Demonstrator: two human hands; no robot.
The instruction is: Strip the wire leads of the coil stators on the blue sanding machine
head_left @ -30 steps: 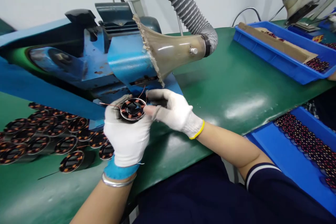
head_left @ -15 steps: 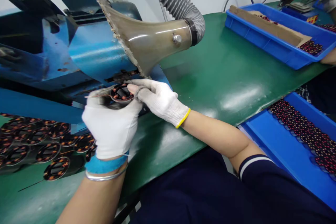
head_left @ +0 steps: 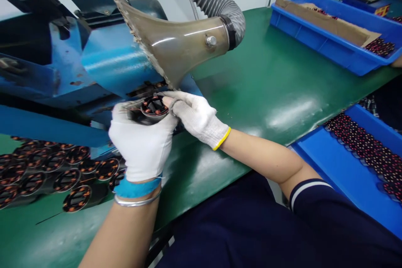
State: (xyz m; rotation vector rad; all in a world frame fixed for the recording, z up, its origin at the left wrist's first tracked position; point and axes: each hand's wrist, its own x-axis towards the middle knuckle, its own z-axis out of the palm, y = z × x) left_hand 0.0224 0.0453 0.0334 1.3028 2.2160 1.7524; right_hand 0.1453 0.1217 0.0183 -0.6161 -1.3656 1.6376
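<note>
My left hand (head_left: pixel 143 142), in a white glove, is closed around a motor stator (head_left: pixel 155 116), a round dark metal ring with copper windings inside. The stator's open end faces up toward me. My right hand (head_left: pixel 197 117), in a white knit glove with a yellow cuff, has its thumb at the stator's right rim. Its index finger reaches past the far edge, where any wire between the fingers is too small to make out. Both hands are just below the opening of a blue machine (head_left: pixel 116 58), under its flared translucent hood (head_left: pixel 185 44).
Several similar stators (head_left: pixel 77 198) lie on the green tabletop (head_left: pixel 245 79) at left. A grey corrugated hose (head_left: pixel 216 0) joins the hood. A blue crate (head_left: pixel 326 46) with cardboard and small parts stands at back right; another blue tray (head_left: pixel 329 159) holds rows of parts lower right.
The view has shifted slightly, so the hands, stators and trays appear a little farther right or higher. Both hands keep the same hold on the stator by the machine.
</note>
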